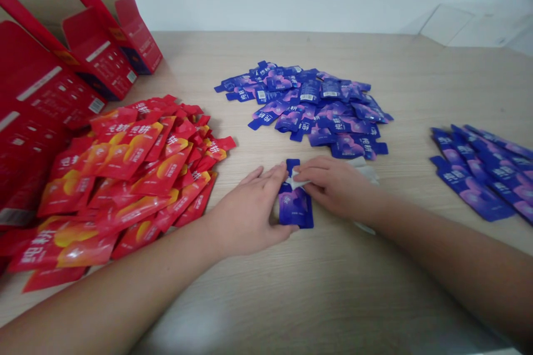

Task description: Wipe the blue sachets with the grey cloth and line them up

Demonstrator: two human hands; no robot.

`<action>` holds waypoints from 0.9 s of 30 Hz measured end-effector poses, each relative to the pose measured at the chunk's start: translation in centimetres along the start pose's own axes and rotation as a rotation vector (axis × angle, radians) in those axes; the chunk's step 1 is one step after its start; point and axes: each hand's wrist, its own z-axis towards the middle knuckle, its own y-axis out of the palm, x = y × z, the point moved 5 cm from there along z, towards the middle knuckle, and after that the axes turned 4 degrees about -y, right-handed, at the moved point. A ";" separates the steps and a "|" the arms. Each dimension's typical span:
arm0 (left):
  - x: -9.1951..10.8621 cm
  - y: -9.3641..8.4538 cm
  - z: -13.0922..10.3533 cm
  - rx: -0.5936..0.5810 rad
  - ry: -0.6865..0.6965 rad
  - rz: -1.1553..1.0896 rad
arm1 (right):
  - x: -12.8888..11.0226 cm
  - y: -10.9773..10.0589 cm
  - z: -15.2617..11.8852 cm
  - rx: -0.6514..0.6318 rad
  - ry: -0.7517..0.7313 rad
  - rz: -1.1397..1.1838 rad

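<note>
A blue spouted pouch (295, 208) with pink-purple print lies flat on the table in front of me, its narrow neck pointing away. My left hand (254, 208) holds it down along the left side, fingers by the neck and thumb at the lower corner. In my right hand (339, 186) is a white tissue (300, 180), pinched and pressed on the pouch's upper part. More of the tissue (366, 169) sticks out behind that hand. The right fingertips are partly hidden by the tissue.
Beyond my hands lies a loose heap of blue pouches (308, 102). Several more blue pouches (478, 186) overlap in a row at the right. Red-orange pouches (125, 172) are piled at the left, beside open red boxes (97, 58). A transparent box (447, 25) stands at the back right.
</note>
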 end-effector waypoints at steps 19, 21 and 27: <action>0.5 -1.0 -1.6 0.148 -0.090 0.375 | 1.6 -0.2 -2.0 0.154 0.301 -0.105; 0.4 -1.5 -1.8 0.202 -0.076 0.356 | 1.4 -0.2 -2.1 0.197 0.305 -0.087; 0.4 -1.8 -1.4 0.327 0.039 0.019 | 0.2 0.0 -2.1 0.183 0.237 -0.059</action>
